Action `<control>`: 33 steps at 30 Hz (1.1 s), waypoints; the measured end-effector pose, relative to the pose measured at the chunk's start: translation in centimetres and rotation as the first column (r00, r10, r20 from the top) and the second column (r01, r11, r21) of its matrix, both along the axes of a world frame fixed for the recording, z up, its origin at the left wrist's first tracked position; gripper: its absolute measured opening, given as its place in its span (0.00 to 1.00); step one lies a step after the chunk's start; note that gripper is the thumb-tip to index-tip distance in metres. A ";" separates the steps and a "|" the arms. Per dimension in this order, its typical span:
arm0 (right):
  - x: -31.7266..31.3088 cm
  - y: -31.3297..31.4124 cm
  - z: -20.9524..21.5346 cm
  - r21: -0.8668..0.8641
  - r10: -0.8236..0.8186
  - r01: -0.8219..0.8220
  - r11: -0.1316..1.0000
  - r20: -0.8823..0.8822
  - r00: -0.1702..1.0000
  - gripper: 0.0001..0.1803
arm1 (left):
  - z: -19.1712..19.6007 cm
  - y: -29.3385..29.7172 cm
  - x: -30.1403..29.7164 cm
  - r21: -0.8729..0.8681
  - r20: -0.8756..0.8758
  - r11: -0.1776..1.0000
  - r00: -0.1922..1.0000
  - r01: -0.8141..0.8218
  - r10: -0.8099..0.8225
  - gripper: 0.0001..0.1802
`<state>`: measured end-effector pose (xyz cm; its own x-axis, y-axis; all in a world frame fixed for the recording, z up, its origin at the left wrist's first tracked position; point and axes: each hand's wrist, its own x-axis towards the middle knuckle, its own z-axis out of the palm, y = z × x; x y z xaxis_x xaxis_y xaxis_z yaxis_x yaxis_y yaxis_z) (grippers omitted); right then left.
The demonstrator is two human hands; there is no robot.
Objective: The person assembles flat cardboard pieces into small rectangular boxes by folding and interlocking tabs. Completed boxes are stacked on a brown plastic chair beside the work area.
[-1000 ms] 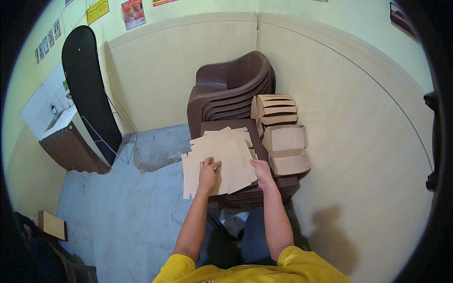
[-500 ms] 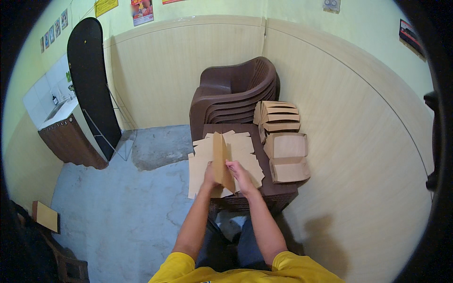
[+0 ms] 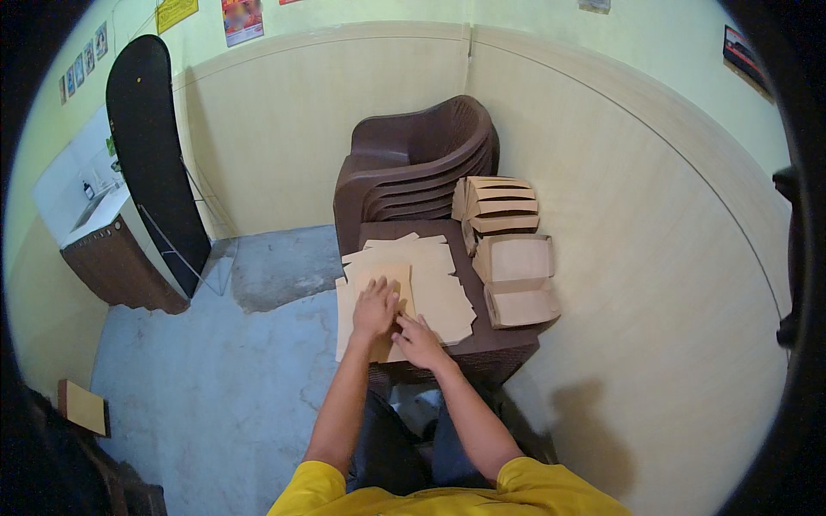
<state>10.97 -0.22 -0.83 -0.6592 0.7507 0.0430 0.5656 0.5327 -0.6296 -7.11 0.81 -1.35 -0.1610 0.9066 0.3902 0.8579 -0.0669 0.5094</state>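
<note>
Left hand (image 3: 375,308) pressed flat, fingers (image 3: 379,289) spread and released, on a folded brown cardboard piece (image 3: 391,288) atop the flat cardboard sheets (image 3: 434,288). Right hand (image 3: 420,341) just beside it, fingers resting open on the same piece's near edge, grasping nothing. Sheets spread over the dark brown surface (image 3: 503,344). Beyond the fingertips, stacked brown plastic chairs (image 3: 413,168). Right of the fingers, folded cardboard boxes (image 3: 514,279) in a stack.

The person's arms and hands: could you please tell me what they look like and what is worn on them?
Both forearms are bare from the short sleeves of a yellow shirt down. The left hand and right hand wear no gloves; no watch or ring can be made out.
</note>
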 end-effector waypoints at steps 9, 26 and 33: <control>4.2 -3.8 1.1 0.492 -0.155 0.009 0.871 0.258 0.954 0.50 | -0.9 -0.8 2.4 -0.223 -0.214 0.970 0.976 -0.097 0.048 0.29; -4.0 6.1 3.6 0.067 -0.257 0.249 0.966 0.334 0.907 0.58 | -0.9 -0.6 2.3 -0.230 -0.284 0.967 0.958 -0.109 0.041 0.30; -2.3 2.9 2.7 0.108 -0.257 0.236 0.966 0.276 0.926 0.62 | -0.8 -0.6 2.7 -0.238 -0.223 0.963 0.972 -0.125 0.071 0.30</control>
<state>8.68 2.69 1.88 -0.4461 0.8930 -0.0600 0.8349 0.3911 -0.3873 -4.39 0.19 -2.10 -0.1928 0.9628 0.1894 0.9432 0.1286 0.3063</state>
